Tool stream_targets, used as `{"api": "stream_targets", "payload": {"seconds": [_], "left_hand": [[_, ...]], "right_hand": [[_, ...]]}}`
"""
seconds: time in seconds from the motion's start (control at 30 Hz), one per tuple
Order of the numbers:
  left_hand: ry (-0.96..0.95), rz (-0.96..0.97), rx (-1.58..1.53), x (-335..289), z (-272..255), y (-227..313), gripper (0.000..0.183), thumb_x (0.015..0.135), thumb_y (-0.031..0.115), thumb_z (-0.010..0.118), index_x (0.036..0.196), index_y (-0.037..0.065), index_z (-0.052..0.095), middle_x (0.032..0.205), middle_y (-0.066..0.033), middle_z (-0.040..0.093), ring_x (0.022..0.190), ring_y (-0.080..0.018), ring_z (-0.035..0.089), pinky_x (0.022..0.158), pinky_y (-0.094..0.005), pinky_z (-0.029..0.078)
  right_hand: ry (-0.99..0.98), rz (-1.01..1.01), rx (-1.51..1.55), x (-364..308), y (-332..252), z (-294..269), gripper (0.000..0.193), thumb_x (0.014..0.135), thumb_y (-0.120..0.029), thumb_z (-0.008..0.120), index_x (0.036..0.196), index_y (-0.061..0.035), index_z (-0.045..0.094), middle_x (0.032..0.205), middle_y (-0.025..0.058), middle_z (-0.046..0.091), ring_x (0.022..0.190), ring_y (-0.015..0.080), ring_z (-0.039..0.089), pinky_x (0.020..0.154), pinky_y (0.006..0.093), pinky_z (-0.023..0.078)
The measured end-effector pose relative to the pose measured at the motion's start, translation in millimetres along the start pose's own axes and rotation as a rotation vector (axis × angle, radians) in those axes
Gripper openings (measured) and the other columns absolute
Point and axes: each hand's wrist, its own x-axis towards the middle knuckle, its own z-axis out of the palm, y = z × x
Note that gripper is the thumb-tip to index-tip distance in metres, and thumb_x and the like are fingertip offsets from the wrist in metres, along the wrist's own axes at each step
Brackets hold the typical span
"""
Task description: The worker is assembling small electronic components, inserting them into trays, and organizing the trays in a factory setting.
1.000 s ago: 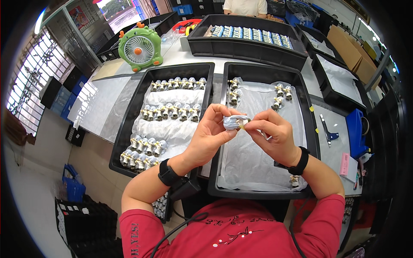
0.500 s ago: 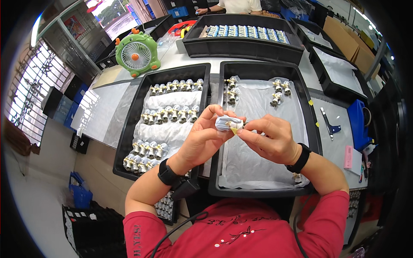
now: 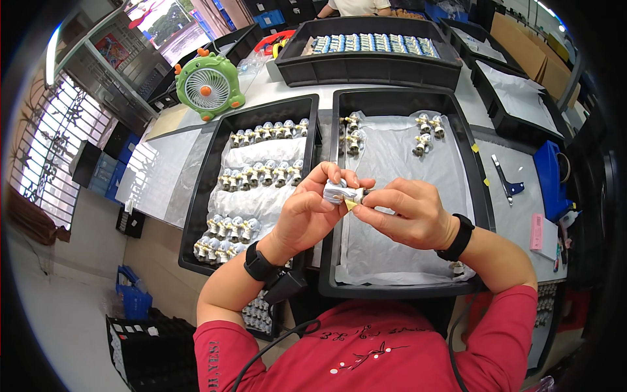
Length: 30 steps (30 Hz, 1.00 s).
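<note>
A small figurine (image 3: 338,192) with pale blue-grey hair and a white body lies sideways between my two hands, above the right-hand black tray (image 3: 392,291). My left hand (image 3: 305,208) grips its head end between thumb and fingers. At the body end, my right hand (image 3: 408,212) pinches it with thumb and forefinger, next to a small yellow piece (image 3: 350,204). What the right fingertips cover is hidden. Several like figurines stand in rows in the left-hand black tray (image 3: 191,222). A few others lie on white paper (image 3: 392,153) in the right-hand tray.
A green fan (image 3: 209,88) stands at the back left. Behind the trays is another black tray (image 3: 366,72) of blue-white pieces. On the right lie a dark-handled tool (image 3: 506,183), a blue holder (image 3: 552,181) and a pink item (image 3: 537,232). Someone in a white shirt (image 3: 360,6) is at the far side.
The figurine has turned slightly in my fingers, and the yellow piece sits a little further left and lower. Both hands keep nearly the same place and grip.
</note>
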Motion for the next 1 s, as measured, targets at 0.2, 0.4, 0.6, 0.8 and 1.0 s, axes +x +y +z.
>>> {"api": "stream_targets", "payload": {"seconds": [0.2, 0.4, 0.6, 0.8, 1.0], "left_hand": [[-0.010, 0.001, 0.001, 0.2, 1.3, 0.8, 0.037, 0.061, -0.006, 0.040, 0.095, 0.008, 0.047, 0.104, -0.0119, 0.052, 0.125, -0.0335, 0.039, 0.099, -0.0405, 0.039], [-0.047, 0.029, 0.004, 0.9, 0.7, 0.6, 0.036, 0.060, -0.007, 0.039, 0.092, 0.007, 0.046, 0.103, -0.0137, 0.053, 0.127, -0.0354, 0.037, 0.100, -0.0423, 0.038], [0.054, -0.060, -0.021, 1.4, 2.8, 0.9, 0.031, 0.061, -0.004, 0.041, 0.090, 0.008, 0.043, 0.101, -0.0139, 0.051, 0.127, -0.0382, 0.036, 0.106, -0.0458, 0.032], [-0.031, -0.080, -0.153, 1.6, -4.2, -2.3, 0.033, 0.069, -0.005, 0.036, 0.098, 0.007, 0.045, 0.107, -0.0154, 0.053, 0.119, -0.0329, 0.045, 0.097, -0.0423, 0.041], [0.019, -0.081, -0.149, 1.0, -6.1, -4.3, 0.032, 0.071, 0.000, 0.044, 0.103, 0.006, 0.043, 0.110, -0.0158, 0.049, 0.105, -0.0275, 0.051, 0.096, -0.0406, 0.039]], "right_hand": [[0.008, -0.027, 0.014, 0.3, -1.5, 0.6, 0.020, 0.064, -0.003, 0.067, 0.083, -0.0089, 0.066, 0.083, 0.0003, 0.055, 0.060, 0.0117, 0.053, 0.051, 0.0238, 0.047], [-0.008, -0.047, 0.046, -1.3, -2.3, -0.7, 0.019, 0.064, -0.002, 0.067, 0.083, -0.0086, 0.066, 0.084, 0.0009, 0.056, 0.062, 0.0121, 0.055, 0.052, 0.0242, 0.048], [0.016, -0.026, 0.126, -1.8, -0.7, 2.0, 0.018, 0.067, -0.002, 0.067, 0.084, -0.0065, 0.065, 0.087, 0.0036, 0.057, 0.066, 0.0150, 0.058, 0.066, 0.0270, 0.055], [0.055, 0.028, 0.159, -2.6, 1.8, 5.0, 0.019, 0.066, -0.005, 0.074, 0.081, -0.0073, 0.062, 0.088, 0.0042, 0.058, 0.067, 0.0168, 0.059, 0.058, 0.0264, 0.052], [0.041, 0.081, 0.171, -4.3, 3.9, 6.5, 0.025, 0.065, -0.009, 0.080, 0.079, -0.0083, 0.058, 0.087, 0.0043, 0.059, 0.066, 0.0189, 0.061, 0.050, 0.0268, 0.048]]}}
